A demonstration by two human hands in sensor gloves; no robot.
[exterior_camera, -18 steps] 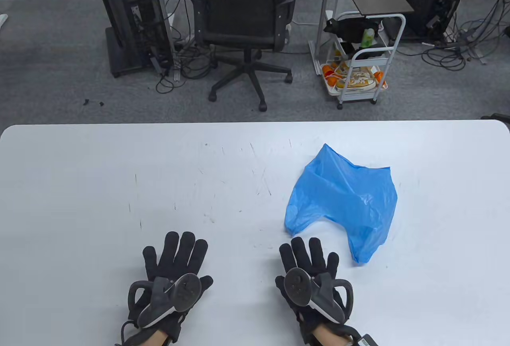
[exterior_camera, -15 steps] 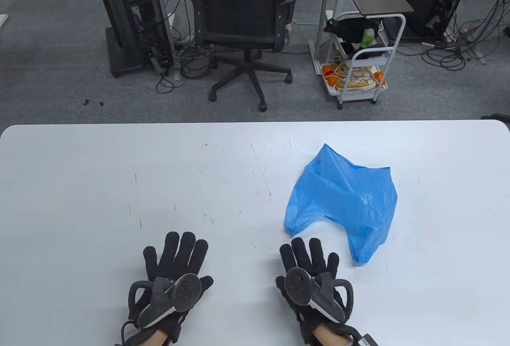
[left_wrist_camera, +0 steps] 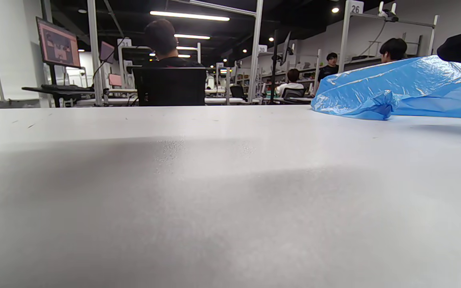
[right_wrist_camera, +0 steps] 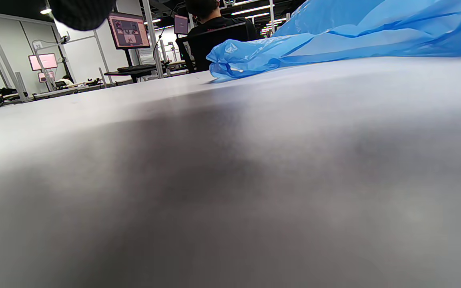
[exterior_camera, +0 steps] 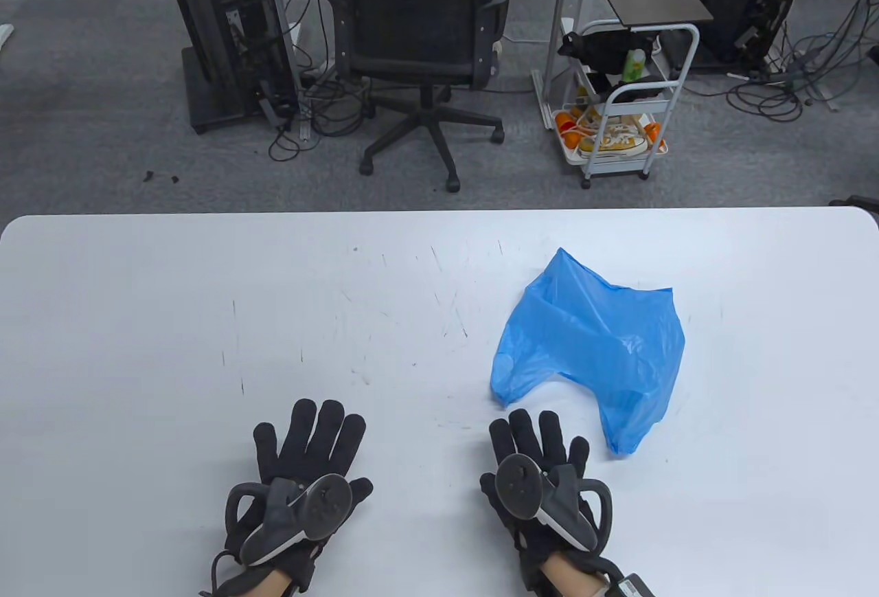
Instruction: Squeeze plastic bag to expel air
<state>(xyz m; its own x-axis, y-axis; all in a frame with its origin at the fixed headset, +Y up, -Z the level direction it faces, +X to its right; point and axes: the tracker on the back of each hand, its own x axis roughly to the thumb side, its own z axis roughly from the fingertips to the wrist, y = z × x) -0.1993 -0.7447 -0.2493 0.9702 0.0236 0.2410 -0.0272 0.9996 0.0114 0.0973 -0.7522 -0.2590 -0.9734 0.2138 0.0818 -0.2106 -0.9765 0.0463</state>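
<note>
Blue crinkled thin-film plastic bag [exterior_camera: 590,343] lies loose on the white scratched tabletop [exterior_camera: 206,322], just ahead of my right hand [exterior_camera: 542,480] and a bit to its outer side, well off to the right of my left hand [exterior_camera: 302,480]. Nearest corner of the bag sits just beyond my right fingertips [exterior_camera: 520,420], not touching as far as I can tell.

Both my hands lie flat, palms down, fingers spread and straight, gripping nothing. Left one is on bare table with nothing near it.

Step in hand, my read: pre-reach, squeeze not yet started. Bag looks puffed, with folds standing up off the surface, so air probably sits inside; low right wrist view shows it bulging [right_wrist_camera: 334,36] above the table line, left wrist view too [left_wrist_camera: 398,92].

Next move calls for bringing my right hand forward onto the bag, left hand crossing over to join, then pressing from the closed end toward the opening so air has a way out. Which end is the mouth I cannot tell from here; the two lobes nearest me may be handles.

Contents: bag appears empty, nothing solid showing through the film, though I can't see inside.
</note>
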